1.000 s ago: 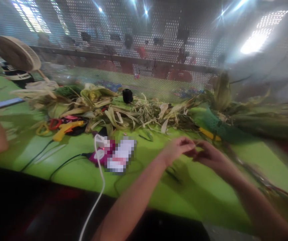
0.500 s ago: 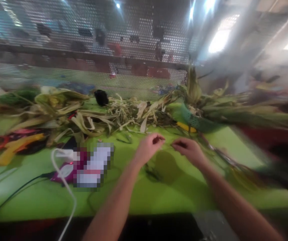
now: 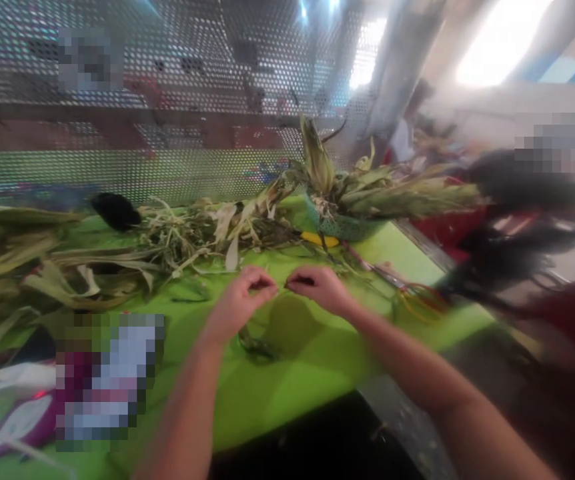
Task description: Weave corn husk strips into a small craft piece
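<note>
Over the green tabletop (image 3: 312, 373), my left hand (image 3: 242, 297) and my right hand (image 3: 320, 287) face each other with a small gap between the fingertips. Each is closed in a pinch. Whatever sits in the fingers, if anything, is too small and blurred to make out. Just below my left hand lies a small dark looped strand (image 3: 257, 347) on the table. Beyond both hands runs a heap of dry corn husks (image 3: 222, 227), pale and shredded in the middle.
A green basket (image 3: 342, 227) with long husks stands at the back right, a yellow-handled tool (image 3: 320, 239) before it. Scissors (image 3: 387, 273) and a yellow ring (image 3: 422, 301) lie right. At left are a pixelated phone-like slab (image 3: 117, 373) and a purple device (image 3: 22, 427). Perforated mesh (image 3: 192, 153) rises behind.
The view has turned right, so the table's things sit further left in the picture. Both hands keep their pinches, close together over the same part of the table.
</note>
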{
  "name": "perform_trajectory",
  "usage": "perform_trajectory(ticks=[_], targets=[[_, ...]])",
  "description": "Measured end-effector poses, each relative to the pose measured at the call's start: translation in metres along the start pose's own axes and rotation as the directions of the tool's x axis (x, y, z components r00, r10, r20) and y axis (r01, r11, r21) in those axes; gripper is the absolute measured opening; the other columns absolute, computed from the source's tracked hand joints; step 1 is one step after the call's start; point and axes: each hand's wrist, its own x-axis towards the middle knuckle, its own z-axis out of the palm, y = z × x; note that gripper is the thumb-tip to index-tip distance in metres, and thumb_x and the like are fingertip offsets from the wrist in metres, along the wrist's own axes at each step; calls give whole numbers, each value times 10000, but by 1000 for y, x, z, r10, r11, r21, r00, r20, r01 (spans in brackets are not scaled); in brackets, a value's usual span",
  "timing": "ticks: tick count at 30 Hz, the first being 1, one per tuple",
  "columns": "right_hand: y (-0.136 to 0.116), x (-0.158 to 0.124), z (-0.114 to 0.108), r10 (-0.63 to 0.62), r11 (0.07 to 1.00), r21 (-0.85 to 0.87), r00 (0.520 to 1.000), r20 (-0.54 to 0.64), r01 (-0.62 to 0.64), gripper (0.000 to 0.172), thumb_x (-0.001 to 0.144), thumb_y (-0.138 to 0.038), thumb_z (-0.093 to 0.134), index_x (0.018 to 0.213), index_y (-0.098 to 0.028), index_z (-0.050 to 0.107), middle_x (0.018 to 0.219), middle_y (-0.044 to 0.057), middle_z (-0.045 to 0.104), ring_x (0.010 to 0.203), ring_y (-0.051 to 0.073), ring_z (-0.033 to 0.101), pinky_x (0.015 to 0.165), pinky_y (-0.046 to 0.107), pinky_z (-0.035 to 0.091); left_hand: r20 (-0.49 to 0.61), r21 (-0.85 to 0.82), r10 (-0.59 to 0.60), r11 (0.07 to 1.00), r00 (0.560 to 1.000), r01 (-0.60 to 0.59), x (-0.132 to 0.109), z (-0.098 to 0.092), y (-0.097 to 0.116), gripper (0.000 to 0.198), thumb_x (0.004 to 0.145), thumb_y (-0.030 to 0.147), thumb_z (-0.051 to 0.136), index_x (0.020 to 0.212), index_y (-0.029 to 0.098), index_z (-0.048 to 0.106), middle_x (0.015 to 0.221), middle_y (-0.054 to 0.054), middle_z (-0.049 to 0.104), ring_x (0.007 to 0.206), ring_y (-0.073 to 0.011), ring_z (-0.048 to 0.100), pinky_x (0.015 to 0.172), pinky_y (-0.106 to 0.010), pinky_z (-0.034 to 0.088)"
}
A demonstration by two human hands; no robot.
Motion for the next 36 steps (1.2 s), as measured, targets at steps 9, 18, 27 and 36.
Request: perform_trajectory(ticks=[9,18,27,36], targets=[[0,3,3,1,996,-89,1000,14,0,109,842,-216,647,883,-197,746,838,9,721,759,123,626,693,209,419,-19,-361,-189,917,982,169,-1,-2,-4,170,717,346,720,759,202,639,1002,-33,670,905,-173,593,812,-268,442],[7,4,3,5,988,-156,1000,19,-2,104,835,-211,656,887,-183,742,823,8,701,750,116,602,679,204,396,-134,-397,-179,911,975,113,2,-3,-1,168,694,337,723,722,199,631,944,-43,685,925,-194,581,835,-293,441],[7,3,4,-10,987,-163,1000,16,12,99,829,-189,661,875,-172,747,818,25,686,756,126,605,702,220,419,-136,-469,-201,876,970,116,3,-3,-1,145,702,287,717,732,173,632,891,-28,687,843,-135,574,814,-240,422],[7,3,4,-32,988,-148,999,11,34,131,846,-202,641,913,-194,754,880,38,690,814,136,621,739,227,436,-187,-512,-222,853,957,98,3,-4,-1,149,673,274,723,722,163,637,837,-28,675,812,-138,591,786,-246,453]])
